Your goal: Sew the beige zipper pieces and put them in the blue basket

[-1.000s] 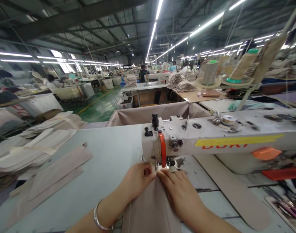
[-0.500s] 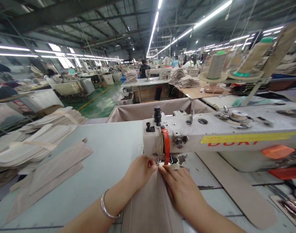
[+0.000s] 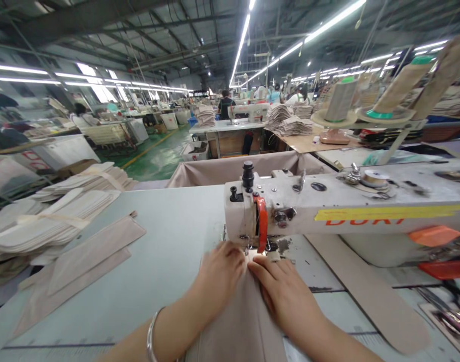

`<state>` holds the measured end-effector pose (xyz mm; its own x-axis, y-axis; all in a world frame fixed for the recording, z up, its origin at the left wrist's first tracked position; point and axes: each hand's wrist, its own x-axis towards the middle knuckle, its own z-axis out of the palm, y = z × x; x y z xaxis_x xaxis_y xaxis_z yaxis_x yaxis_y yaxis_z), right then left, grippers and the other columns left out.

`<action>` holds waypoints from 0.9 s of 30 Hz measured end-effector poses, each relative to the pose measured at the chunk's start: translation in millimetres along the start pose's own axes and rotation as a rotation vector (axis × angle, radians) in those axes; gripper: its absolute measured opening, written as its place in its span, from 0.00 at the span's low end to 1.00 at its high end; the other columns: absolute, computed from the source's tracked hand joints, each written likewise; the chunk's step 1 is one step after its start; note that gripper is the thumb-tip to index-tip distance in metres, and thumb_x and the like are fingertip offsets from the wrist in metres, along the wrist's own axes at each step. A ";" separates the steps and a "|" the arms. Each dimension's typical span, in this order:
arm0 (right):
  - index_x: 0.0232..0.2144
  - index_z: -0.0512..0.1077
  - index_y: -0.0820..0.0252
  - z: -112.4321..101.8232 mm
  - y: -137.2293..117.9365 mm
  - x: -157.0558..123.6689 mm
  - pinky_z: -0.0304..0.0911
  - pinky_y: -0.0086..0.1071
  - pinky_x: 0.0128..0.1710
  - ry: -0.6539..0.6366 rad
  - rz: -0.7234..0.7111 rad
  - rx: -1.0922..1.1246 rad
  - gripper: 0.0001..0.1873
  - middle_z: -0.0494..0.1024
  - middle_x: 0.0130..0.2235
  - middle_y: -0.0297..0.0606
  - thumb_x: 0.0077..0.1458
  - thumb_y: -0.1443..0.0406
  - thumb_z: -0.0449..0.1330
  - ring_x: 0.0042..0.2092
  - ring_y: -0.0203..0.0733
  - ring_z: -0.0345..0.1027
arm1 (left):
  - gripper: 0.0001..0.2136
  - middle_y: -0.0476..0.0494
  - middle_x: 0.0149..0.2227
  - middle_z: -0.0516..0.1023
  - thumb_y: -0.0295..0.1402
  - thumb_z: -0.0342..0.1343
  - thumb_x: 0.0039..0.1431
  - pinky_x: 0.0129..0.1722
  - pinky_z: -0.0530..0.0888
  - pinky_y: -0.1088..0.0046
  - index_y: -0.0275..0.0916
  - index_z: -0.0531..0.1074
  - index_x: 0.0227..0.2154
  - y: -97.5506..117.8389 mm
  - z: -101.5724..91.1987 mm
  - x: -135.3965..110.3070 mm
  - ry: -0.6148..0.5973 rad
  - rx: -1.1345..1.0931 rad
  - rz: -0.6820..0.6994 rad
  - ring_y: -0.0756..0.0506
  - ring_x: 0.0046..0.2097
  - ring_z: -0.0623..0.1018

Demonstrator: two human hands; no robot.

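A long strip of beige-brown fabric (image 3: 235, 329) runs from the table's front edge up to the needle area of a white sewing machine (image 3: 245, 211). My left hand (image 3: 220, 269), slightly blurred, is closed with curled fingers on the fabric's left side, just before the presser foot. My right hand (image 3: 286, 289) lies on the right side of the same fabric, its fingers stretched forward and pressing down. Both sets of fingertips are close to the orange guard (image 3: 261, 223) at the needle. The fabric end under the machine head is mostly hidden.
Left on the table lie loose fabric pieces (image 3: 90, 259) and tied stacks of cut panels (image 3: 52, 221). A rounded fabric panel (image 3: 380, 306) sits under the machine arm, with scissors (image 3: 452, 317) at far right. Thread cones (image 3: 341, 100) stand behind. A fabric-lined bin (image 3: 214, 171) borders the far edge.
My left hand has shifted slightly, its fingers now more curled over the fabric. My right hand stays nearly in place. The whole view has moved a little.
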<state>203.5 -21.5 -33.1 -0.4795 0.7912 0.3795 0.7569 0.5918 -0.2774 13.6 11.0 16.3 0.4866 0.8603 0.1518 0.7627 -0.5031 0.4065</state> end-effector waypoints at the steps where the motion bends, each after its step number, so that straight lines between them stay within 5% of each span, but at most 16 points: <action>1: 0.57 0.65 0.59 0.1 0.3 -0.9 0.57 0.44 0.49 0.005 -0.006 0.005 0.21 0.70 0.54 0.42 0.62 0.72 0.55 0.50 0.49 0.61 | 0.10 0.41 0.50 0.75 0.25 0.49 0.65 0.56 0.67 0.59 0.38 0.73 0.44 2.3 0.9 -6.1 -0.013 0.049 0.067 0.40 0.53 0.71; 16: 0.56 0.67 0.59 -1.4 -0.4 -1.7 0.59 0.43 0.48 0.049 -0.022 -0.054 0.21 0.72 0.50 0.43 0.60 0.72 0.54 0.47 0.48 0.63 | 0.13 0.42 0.51 0.75 0.25 0.46 0.67 0.63 0.66 0.60 0.39 0.72 0.48 -2.2 8.0 -12.1 -0.003 0.148 0.228 0.43 0.58 0.71; 21: 0.58 0.65 0.58 0.3 0.6 -4.9 0.59 0.43 0.49 0.061 -0.022 -0.052 0.24 0.71 0.52 0.42 0.60 0.74 0.52 0.49 0.48 0.63 | 0.15 0.37 0.56 0.73 0.25 0.47 0.66 0.63 0.67 0.57 0.33 0.67 0.54 -1.5 9.2 -30.0 -0.009 0.250 0.292 0.40 0.60 0.69; 27: 0.56 0.67 0.59 4.6 1.7 -5.3 0.58 0.45 0.49 0.076 -0.014 -0.121 0.23 0.72 0.51 0.42 0.60 0.74 0.51 0.48 0.49 0.63 | 0.10 0.47 0.44 0.81 0.29 0.49 0.68 0.61 0.67 0.75 0.39 0.72 0.48 -7.2 65.4 -88.4 0.207 0.113 0.535 0.49 0.51 0.78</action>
<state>205.3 -23.9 -39.6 -0.4584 0.7665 0.4499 0.8008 0.5758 -0.1651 -7.0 -66.8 -59.0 0.7320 0.4770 0.4865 0.4804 -0.8677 0.1279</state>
